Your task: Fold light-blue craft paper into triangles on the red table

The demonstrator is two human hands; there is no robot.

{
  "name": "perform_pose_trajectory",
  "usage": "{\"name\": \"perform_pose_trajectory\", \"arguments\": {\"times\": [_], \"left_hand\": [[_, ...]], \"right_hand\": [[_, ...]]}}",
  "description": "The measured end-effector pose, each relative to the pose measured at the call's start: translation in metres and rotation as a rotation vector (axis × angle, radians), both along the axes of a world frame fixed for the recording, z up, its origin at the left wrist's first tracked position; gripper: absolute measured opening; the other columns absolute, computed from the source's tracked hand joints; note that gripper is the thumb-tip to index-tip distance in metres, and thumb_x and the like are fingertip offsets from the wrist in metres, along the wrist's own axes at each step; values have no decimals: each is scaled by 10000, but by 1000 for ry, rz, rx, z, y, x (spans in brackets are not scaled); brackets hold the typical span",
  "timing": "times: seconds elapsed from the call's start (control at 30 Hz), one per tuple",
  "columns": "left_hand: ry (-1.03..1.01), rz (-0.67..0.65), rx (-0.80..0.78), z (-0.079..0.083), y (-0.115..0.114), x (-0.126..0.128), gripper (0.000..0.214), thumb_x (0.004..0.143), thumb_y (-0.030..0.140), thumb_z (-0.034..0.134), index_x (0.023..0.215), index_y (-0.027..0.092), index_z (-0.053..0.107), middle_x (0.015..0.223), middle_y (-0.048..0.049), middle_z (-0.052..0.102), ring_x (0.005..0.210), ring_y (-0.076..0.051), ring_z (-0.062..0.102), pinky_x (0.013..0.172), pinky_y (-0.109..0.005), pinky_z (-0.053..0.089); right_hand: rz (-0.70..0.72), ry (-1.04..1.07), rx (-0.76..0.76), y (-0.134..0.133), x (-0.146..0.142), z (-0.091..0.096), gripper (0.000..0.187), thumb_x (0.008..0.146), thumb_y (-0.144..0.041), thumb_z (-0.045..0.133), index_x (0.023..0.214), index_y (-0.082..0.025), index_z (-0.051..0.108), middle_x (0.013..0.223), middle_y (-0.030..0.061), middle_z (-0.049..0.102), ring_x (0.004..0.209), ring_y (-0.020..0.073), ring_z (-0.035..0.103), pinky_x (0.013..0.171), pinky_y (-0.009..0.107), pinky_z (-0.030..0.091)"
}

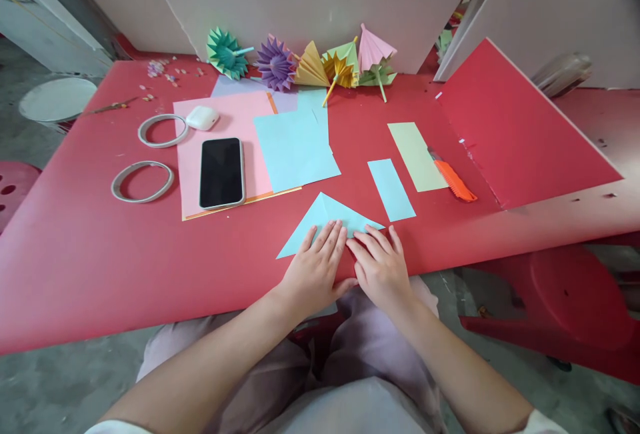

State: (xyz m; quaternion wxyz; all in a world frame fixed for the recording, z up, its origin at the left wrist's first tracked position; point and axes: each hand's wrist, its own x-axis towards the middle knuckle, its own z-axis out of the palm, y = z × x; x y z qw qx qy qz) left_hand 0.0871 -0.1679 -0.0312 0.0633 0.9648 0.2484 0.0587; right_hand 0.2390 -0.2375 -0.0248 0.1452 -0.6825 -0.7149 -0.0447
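A light blue sheet of paper (324,211), folded into a triangle, lies flat near the table's front edge with its peak pointing away from me. My left hand (320,257) rests flat on its lower middle, fingers stretched forward. Beside it, my right hand (383,264) lies with spread, slightly bent fingers at the triangle's lower right edge. Neither hand grips anything. Beyond the triangle are a square light blue sheet (297,151) and, to the right, a narrow light blue strip (391,189).
An orange utility knife (454,179) touches a pale green strip (417,157). Left are a phone (221,174) on pink paper (190,197), a white earbud case (203,117) and two tape rolls (116,187). Several paper umbrellas (376,47) line the back; a red board (530,127) stands right.
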Motion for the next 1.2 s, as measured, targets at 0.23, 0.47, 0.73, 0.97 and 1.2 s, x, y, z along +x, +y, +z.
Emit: {"name": "perform_pose_trajectory", "arguments": {"times": [0.23,0.47,0.73,0.97,1.2], "left_hand": [[-13,6,-5,2,0,1,707,843,600,341,1389,155,275,1455,-174,213,1337,-321,190,1062,-503,156],[-11,13,10,3,-1,1,697,841,608,340,1382,170,297,1454,-158,229,1335,-316,200,1064,-497,161],[-26,-6,-30,2,1,0,669,858,581,318,1364,145,327,1451,-163,235,1343,-310,173,1068,-501,158],[-46,3,-61,5,1,-2,668,849,591,315,1351,151,352,1450,-141,252,1343,-300,179,1073,-495,149],[-40,34,-69,1,3,-9,753,813,661,305,1394,184,270,1456,-130,240,1339,-309,187,1065,-500,151]], "right_hand": [[-111,-87,-13,-7,35,3,370,804,-141,459,1135,-249,586,1167,51,601,1210,253,412,1056,575,133],[-232,-62,109,-23,69,3,340,787,-128,464,1045,-254,645,1173,67,596,1200,262,435,1041,573,221],[177,91,-82,2,9,5,469,897,-316,373,1323,-121,407,1367,107,420,1308,200,301,1067,408,297],[161,-8,-172,1,12,-4,584,880,-458,369,1385,-174,296,1431,102,310,1329,226,249,1056,437,294],[16,-83,-172,-10,8,-4,604,879,-502,331,1379,-166,298,1426,107,312,1316,256,275,1058,564,161]]}}
